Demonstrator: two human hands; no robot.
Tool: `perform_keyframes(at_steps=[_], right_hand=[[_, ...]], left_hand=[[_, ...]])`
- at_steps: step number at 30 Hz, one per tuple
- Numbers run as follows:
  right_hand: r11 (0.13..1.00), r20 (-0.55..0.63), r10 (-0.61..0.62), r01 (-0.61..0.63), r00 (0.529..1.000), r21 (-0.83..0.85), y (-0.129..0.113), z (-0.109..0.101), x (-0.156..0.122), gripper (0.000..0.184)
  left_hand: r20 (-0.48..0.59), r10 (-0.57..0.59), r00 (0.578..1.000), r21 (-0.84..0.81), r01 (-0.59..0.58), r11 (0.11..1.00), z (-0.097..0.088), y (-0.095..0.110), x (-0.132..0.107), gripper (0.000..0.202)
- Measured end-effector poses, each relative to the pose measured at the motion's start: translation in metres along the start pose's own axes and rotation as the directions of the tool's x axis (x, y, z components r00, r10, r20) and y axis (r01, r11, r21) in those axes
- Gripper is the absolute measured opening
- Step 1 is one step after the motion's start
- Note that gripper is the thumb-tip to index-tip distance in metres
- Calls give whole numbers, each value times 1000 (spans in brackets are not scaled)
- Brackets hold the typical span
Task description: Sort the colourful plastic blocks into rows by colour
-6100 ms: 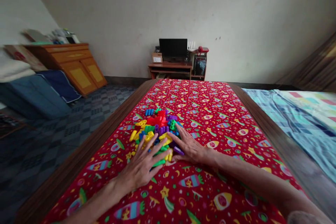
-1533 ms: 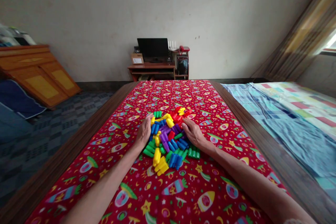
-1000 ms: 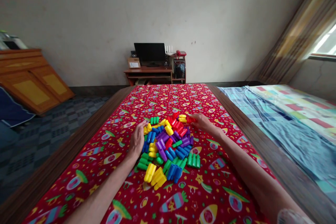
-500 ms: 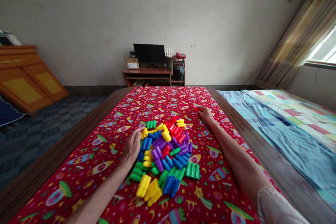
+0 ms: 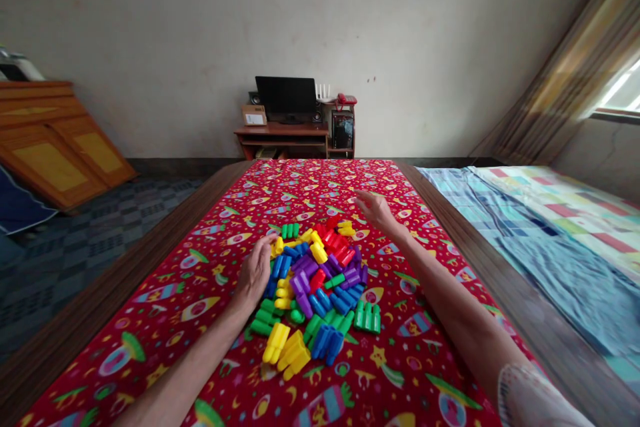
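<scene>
A heap of small plastic blocks point(image 5: 320, 280) in red, yellow, blue, green and purple lies on a red cloth with rocket prints point(image 5: 310, 187). My left hand point(image 5: 255, 270) rests cupped against the heap's left side, fingers touching blue and yellow blocks, gripping nothing. My right hand point(image 5: 375, 210) hovers just past the heap's far right corner, near the red and yellow blocks, with fingers stretched out and nothing visible in them. A green block point(image 5: 367, 317) and yellow blocks point(image 5: 287, 350) sit at the heap's near edge.
The cloth covers a long wooden table whose bare edge point(image 5: 480, 240) shows at the right. A bed with a blue checked sheet point(image 5: 530, 233) adjoins it. A desk with a monitor point(image 5: 293, 130) stands by the far wall, and a wooden cabinet point(image 5: 55, 147) stands at the left.
My right hand left the heap, reached out to the far right with something red, then drew back a little with fingers spread. My left hand stayed against the heap's left side.
</scene>
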State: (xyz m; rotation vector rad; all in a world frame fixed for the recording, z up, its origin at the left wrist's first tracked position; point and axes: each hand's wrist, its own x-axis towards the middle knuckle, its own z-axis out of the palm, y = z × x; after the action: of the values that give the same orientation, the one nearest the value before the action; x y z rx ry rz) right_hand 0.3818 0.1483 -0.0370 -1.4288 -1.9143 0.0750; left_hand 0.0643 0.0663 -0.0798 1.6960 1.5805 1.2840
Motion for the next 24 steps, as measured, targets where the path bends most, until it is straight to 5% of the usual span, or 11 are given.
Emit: perform_keyframes(at_steps=[2, 4, 7, 10, 12, 14, 16, 19, 24], right_hand=[[983, 163, -183, 175, 970, 60, -25, 13, -2, 37], [945, 318, -328, 304, 889, 123, -42, 25, -5, 32], [927, 419, -374, 342, 827, 153, -48, 31, -5, 25], [951, 247, -300, 269, 922, 151, -32, 21, -2, 21], [981, 47, -144, 136, 988, 140, -11, 7, 2, 26], [993, -127, 73, -61, 989, 102, 13, -7, 4, 35], [970, -232, 240, -240, 943, 27, 39, -19, 4, 41], [931, -217, 318, -348, 923, -111, 69, -26, 1, 39], [943, -71, 282, -290, 957, -165, 88, -24, -6, 32]], left_hand=[[-7, 5, 1000, -9, -5, 1000, 0, 0, 0, 48], [-7, 6, 1000, -18, -6, 1000, 0, 0, 0, 48], [2, -4, 1000, -20, 4, 1000, 0, -2, 1, 50], [-1, -3, 1000, -18, 3, 1000, 1, -3, 1, 51], [-12, 8, 1000, -17, -9, 1000, 2, -4, 2, 51], [-19, 17, 1000, -14, -17, 1000, 2, -5, 2, 50], [-18, 20, 1000, -12, -20, 1000, 3, -4, 2, 50], [-7, 11, 1000, 2, -11, 1000, 2, -3, 2, 52], [8, 5, 1000, 29, -6, 1000, 1, 1, 1, 54]])
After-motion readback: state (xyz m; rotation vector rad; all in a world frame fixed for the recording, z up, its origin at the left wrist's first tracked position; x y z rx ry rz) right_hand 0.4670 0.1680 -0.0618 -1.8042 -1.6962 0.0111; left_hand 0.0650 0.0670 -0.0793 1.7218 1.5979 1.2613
